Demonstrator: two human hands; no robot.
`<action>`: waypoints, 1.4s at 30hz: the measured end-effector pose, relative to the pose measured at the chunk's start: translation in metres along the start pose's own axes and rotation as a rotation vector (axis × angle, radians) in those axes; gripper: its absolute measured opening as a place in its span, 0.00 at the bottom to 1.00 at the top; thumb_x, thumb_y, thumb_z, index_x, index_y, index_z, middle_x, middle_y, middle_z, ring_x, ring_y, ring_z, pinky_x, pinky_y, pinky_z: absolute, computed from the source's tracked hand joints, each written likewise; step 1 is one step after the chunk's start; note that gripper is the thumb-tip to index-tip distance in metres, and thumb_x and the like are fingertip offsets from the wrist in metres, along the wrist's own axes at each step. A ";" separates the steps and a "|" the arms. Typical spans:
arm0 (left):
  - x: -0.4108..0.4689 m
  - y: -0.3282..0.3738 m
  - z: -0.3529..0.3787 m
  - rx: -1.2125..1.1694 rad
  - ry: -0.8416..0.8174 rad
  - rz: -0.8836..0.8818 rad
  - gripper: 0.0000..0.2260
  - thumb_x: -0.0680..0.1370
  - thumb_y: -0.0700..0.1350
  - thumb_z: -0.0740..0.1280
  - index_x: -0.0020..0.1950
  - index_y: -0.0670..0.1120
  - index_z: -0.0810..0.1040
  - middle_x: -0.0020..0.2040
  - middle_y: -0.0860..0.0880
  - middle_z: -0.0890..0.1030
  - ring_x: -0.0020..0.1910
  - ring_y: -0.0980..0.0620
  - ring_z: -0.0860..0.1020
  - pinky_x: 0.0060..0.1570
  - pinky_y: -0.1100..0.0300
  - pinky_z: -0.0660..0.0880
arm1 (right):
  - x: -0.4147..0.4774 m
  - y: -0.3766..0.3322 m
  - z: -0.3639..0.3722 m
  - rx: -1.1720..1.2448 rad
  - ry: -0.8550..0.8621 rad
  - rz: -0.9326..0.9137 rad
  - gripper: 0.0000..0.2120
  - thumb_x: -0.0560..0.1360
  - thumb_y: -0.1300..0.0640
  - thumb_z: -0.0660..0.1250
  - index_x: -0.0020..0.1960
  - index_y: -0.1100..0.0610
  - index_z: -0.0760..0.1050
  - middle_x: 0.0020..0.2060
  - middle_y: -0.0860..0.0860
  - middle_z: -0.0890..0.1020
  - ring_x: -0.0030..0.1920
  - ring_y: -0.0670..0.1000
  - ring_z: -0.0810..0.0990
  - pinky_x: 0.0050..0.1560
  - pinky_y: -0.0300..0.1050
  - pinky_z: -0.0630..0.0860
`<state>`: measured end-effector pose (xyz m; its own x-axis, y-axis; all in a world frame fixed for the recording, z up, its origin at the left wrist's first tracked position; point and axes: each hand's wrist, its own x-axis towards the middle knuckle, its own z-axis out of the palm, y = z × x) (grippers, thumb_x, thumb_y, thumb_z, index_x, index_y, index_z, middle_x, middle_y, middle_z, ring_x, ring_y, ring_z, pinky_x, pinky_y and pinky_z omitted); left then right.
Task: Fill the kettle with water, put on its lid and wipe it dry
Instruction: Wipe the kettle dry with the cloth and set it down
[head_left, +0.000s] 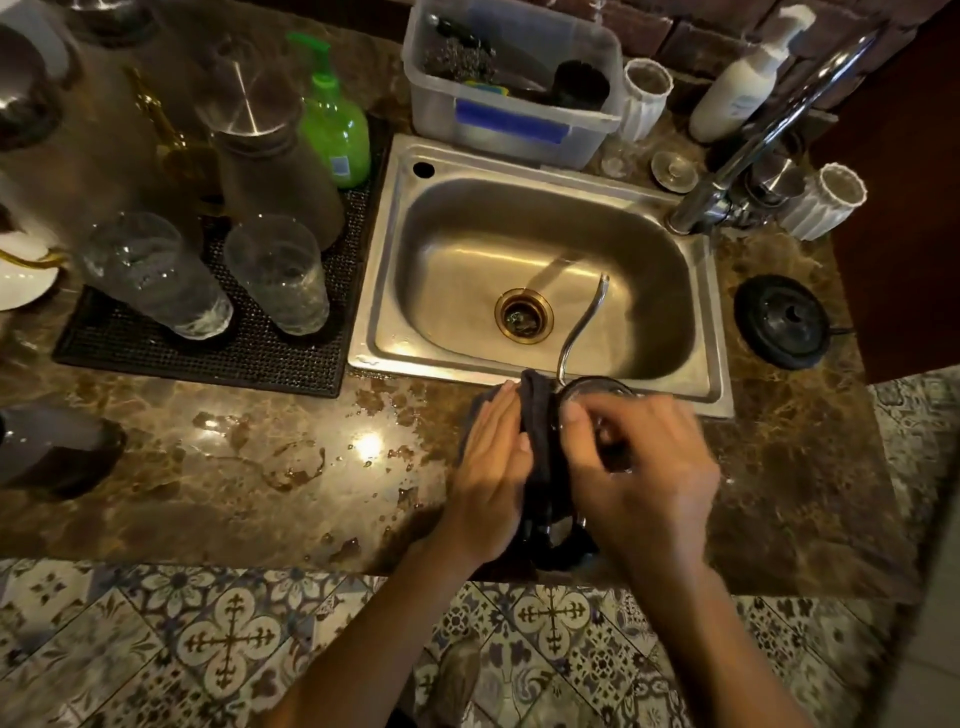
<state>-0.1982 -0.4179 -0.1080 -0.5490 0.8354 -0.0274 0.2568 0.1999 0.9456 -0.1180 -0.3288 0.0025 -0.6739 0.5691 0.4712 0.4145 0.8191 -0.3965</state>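
A steel gooseneck kettle (584, 322) stands on the marble counter at the sink's front edge, its thin spout curving up over the basin. A dark cloth (543, 447) is draped against the kettle's left side. My left hand (491, 462) lies flat on the cloth, pressing it to the kettle. My right hand (644, 462) covers the kettle's top, fingers curled around the lid area; the lid itself is mostly hidden. The kettle's black handle (558, 540) shows below my hands.
The steel sink (395, 291) and tap (769, 130) lie beyond the kettle. The black kettle base (782, 322) sits on the counter at the right. Glasses (275, 275) and a green soap bottle (332, 130) stand on a black mat at the left. Water drops wet the counter (291, 467).
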 end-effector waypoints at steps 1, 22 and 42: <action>0.002 0.002 0.002 -0.041 0.022 -0.019 0.24 0.85 0.50 0.42 0.80 0.46 0.57 0.81 0.46 0.60 0.82 0.55 0.54 0.80 0.43 0.52 | 0.004 0.006 0.001 0.000 0.024 0.030 0.06 0.77 0.57 0.72 0.50 0.59 0.84 0.41 0.52 0.84 0.42 0.50 0.79 0.44 0.53 0.76; 0.089 -0.015 -0.017 -0.438 -0.151 -0.114 0.16 0.78 0.61 0.62 0.55 0.58 0.86 0.56 0.51 0.86 0.62 0.51 0.81 0.71 0.44 0.69 | 0.020 0.029 0.028 0.152 -0.162 0.134 0.13 0.82 0.52 0.63 0.53 0.53 0.86 0.50 0.45 0.88 0.54 0.44 0.84 0.54 0.47 0.80; 0.029 -0.004 0.012 -0.024 0.213 0.283 0.24 0.84 0.54 0.46 0.78 0.48 0.59 0.74 0.45 0.71 0.76 0.55 0.66 0.74 0.45 0.65 | 0.017 0.029 0.027 0.116 -0.148 0.137 0.13 0.84 0.52 0.60 0.49 0.51 0.83 0.38 0.44 0.83 0.38 0.46 0.80 0.38 0.49 0.76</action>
<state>-0.2055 -0.3888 -0.1168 -0.6129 0.7301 0.3022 0.4049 -0.0382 0.9135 -0.1345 -0.2975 -0.0224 -0.7019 0.6510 0.2892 0.4411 0.7160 -0.5412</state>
